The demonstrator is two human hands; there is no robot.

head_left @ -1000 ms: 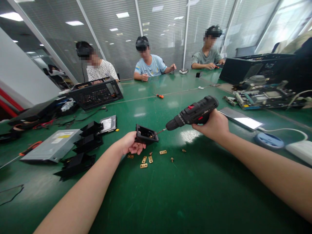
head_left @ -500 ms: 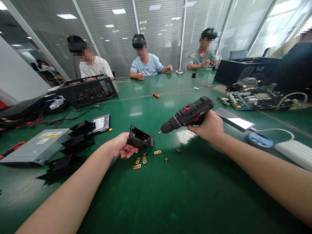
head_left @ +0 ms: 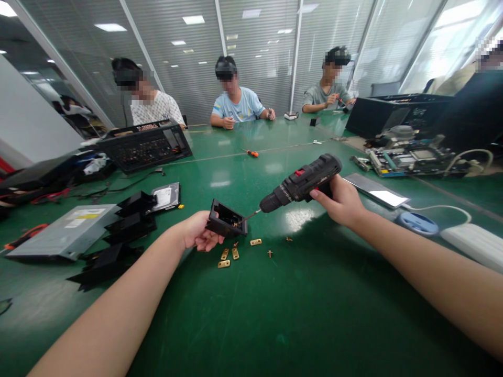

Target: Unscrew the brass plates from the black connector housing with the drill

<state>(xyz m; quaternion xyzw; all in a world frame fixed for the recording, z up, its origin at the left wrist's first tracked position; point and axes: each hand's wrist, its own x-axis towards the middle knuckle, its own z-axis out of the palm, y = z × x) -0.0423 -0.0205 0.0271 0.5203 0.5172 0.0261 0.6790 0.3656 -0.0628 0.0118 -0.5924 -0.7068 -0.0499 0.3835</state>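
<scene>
My left hand grips a small black plastic housing by its left end, its open side tilted toward the right. In my right hand is a black cordless drill with red details, pointing left and down. Its long thin bit reaches into the housing; the tip's exact contact is hard to make out. Just below the housing lie several brass plates with holes. Small screws rest on the green table to the right of them.
At left are several black housings, an optical drive and a hard drive. A screwdriver lies farther back. To the right are a phone, a blue round object and a motherboard. Co-workers sit across the table.
The view has shifted slightly. The drill stays with its bit in the housing, and my right thumb sits a little differently on its grip. Both hands keep their hold.
</scene>
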